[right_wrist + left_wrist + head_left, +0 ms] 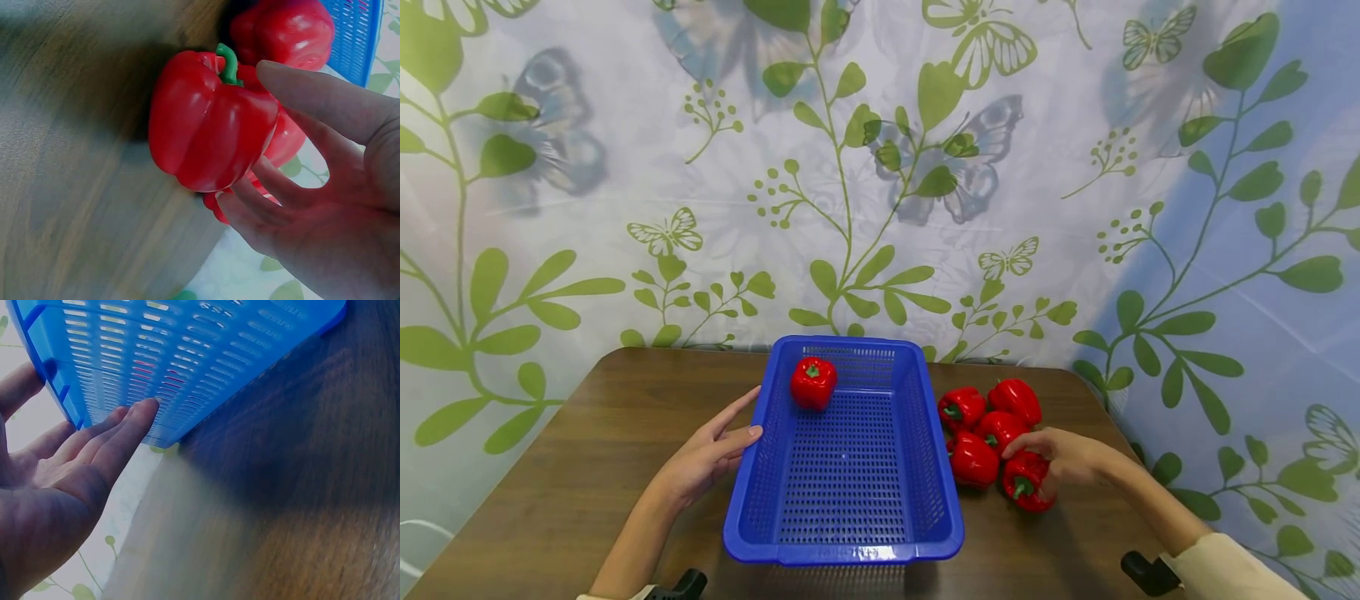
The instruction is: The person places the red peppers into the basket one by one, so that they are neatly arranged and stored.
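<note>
A blue plastic basket [842, 467] with slotted walls stands on the table, one red bell pepper [813, 383] inside at its far left corner. My left hand [703, 462] is at the basket's left side. In the left wrist view, its fairly straight fingers [128, 434] lie along the slotted wall, with a fingertip at the rim. On the right, my right hand [1063, 454] reaches over the nearest red bell pepper [1026, 483] of a group. The right wrist view shows that pepper [212, 125] with its green stem, the thumb and fingers spread loosely around one side of it.
Several more red bell peppers [973, 460] lie bunched against the basket's right side. The brown wooden table [647, 400] meets a leaf-and-butterfly printed curtain [880, 183] at its far edge. Dark wrist devices [1150, 573] show at both forearms.
</note>
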`<state>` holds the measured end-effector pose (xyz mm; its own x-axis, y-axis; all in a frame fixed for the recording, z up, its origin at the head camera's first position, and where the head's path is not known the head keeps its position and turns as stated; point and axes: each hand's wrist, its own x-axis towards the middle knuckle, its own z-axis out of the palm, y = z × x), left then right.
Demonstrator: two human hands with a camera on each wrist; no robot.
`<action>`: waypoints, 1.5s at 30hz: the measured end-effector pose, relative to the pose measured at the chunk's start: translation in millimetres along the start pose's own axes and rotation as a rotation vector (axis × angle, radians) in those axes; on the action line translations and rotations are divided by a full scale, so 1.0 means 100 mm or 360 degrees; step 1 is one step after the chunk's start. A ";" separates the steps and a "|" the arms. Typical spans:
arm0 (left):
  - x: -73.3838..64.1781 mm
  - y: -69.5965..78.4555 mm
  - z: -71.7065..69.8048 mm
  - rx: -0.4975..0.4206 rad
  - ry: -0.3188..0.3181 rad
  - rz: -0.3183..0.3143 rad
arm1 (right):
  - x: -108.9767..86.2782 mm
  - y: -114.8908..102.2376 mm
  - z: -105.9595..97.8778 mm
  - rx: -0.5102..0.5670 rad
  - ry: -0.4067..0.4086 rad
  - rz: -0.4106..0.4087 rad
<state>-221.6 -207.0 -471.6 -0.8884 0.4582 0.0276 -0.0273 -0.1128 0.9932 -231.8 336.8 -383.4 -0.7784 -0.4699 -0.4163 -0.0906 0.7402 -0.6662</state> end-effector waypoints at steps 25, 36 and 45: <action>0.01 -0.02 -0.01 0.0000 -0.0008 0.0009 | 0.03 0.03 0.05 -0.0179 0.0105 0.0179; 0.00 -0.01 -0.01 0.0002 -0.0005 0.0012 | 0.03 -0.02 0.11 -0.0287 0.0125 0.0286; 0.00 -0.01 0.00 0.0013 -0.0006 0.0014 | 0.06 0.01 0.13 -0.0098 0.0070 0.0242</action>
<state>-221.7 -207.1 -472.3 -0.8869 0.4606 0.0366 -0.0159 -0.1096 0.9938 -228.8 328.6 -395.0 -0.8124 -0.3299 -0.4808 -0.0068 0.8298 -0.5580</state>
